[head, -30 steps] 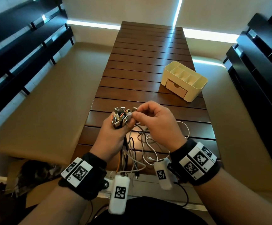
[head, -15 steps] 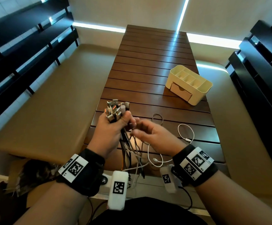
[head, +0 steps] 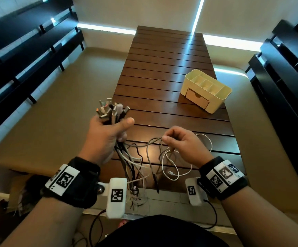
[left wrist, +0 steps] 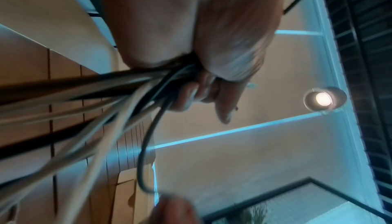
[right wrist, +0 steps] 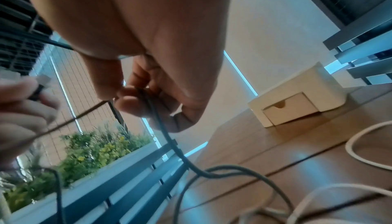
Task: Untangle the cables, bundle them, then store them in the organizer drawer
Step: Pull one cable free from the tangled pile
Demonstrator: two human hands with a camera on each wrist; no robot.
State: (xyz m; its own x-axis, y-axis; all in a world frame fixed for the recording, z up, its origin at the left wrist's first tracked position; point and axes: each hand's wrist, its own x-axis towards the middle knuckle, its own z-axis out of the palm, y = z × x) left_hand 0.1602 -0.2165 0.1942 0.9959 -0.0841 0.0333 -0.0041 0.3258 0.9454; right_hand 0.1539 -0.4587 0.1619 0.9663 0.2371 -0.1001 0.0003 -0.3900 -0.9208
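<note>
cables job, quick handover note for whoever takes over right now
Left hand grips the cable bundle just below the plugs, connector ends up, tails hanging toward the table edge.
Right hand pinches one grey cable running from the bundle.
White cable lies loose on the table.
Organizer sits far right, its drawer shut.
Done: plug ends gathered.
Left: free the tails, bundle, open drawer, store.
</note>
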